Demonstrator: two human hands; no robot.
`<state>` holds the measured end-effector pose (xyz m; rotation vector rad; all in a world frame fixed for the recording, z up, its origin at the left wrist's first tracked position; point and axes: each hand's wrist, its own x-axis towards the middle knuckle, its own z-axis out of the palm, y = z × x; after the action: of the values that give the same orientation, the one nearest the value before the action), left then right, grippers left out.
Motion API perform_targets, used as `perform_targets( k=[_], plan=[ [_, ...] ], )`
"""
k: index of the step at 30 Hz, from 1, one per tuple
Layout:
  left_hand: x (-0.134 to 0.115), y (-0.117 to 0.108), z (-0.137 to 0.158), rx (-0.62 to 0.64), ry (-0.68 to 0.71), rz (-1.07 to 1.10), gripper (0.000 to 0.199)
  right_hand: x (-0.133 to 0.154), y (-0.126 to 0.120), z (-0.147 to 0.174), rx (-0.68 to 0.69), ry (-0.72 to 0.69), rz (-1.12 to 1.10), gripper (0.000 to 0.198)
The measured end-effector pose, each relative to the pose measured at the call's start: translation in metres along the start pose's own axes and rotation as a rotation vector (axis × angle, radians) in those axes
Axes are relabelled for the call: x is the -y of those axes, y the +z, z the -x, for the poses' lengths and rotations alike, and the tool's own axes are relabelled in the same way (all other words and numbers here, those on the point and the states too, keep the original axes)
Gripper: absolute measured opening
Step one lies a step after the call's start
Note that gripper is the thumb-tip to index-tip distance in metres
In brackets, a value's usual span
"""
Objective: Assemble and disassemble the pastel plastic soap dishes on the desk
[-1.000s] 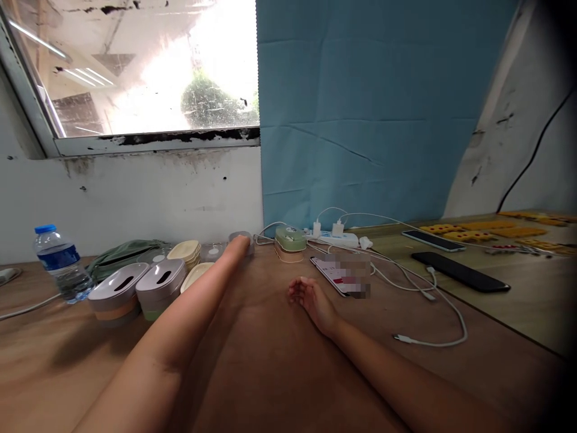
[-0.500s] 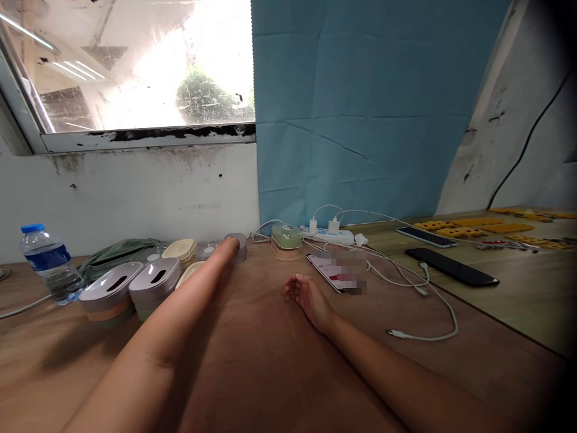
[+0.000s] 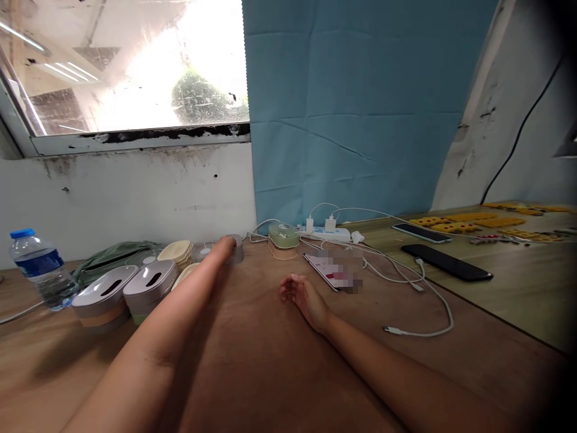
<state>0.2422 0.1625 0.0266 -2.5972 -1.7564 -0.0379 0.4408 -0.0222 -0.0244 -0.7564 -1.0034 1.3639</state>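
Note:
My left hand (image 3: 226, 245) reaches to the back of the table, near the wall. Its fingers close on a translucent grey container (image 3: 236, 251), partly hidden by the hand. My right hand (image 3: 307, 300) rests on the tabletop with its fingers loosely curled and apart, holding nothing. Just right of it lies a phone (image 3: 325, 272) with a lit, partly blurred screen. Beyond stands a small green-lidded box (image 3: 283, 236). Clear lids (image 3: 202, 249) and a stack of cream trays (image 3: 175, 252) sit left of my left hand, partly behind the forearm.
Two lidded grey containers (image 3: 151, 284) with slotted tops stand at the left, beside a green pouch (image 3: 115, 260) and a water bottle (image 3: 42, 270). A power strip (image 3: 336, 234) and white cables (image 3: 444, 300) spread rightward. A black phone (image 3: 446, 262) and yellow parts (image 3: 444, 225) lie farther right.
The view has shifted slightly, so most things appear a little farther left. Both hands keep nearly the same positions, the left at the translucent container and the right on the table.

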Motion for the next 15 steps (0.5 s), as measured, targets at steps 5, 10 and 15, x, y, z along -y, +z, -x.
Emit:
perform_targets(
  k=[5,10,15],
  plan=[
    [0.0011,0.0052,0.0021,0.026,0.013,-0.009,0.028,0.0004,0.0002,0.0002,-0.005,0.001,0.003,0.024],
    [0.0023,0.0049,0.0030,-0.008,0.036,-0.009,0.028,0.0017,0.0007,0.0006,-0.006,0.003,0.010,0.023],
    [0.0053,0.0028,0.0016,-0.025,0.043,-0.003,0.028,0.0012,0.0004,0.0003,-0.003,0.002,0.007,0.024]
  ],
)
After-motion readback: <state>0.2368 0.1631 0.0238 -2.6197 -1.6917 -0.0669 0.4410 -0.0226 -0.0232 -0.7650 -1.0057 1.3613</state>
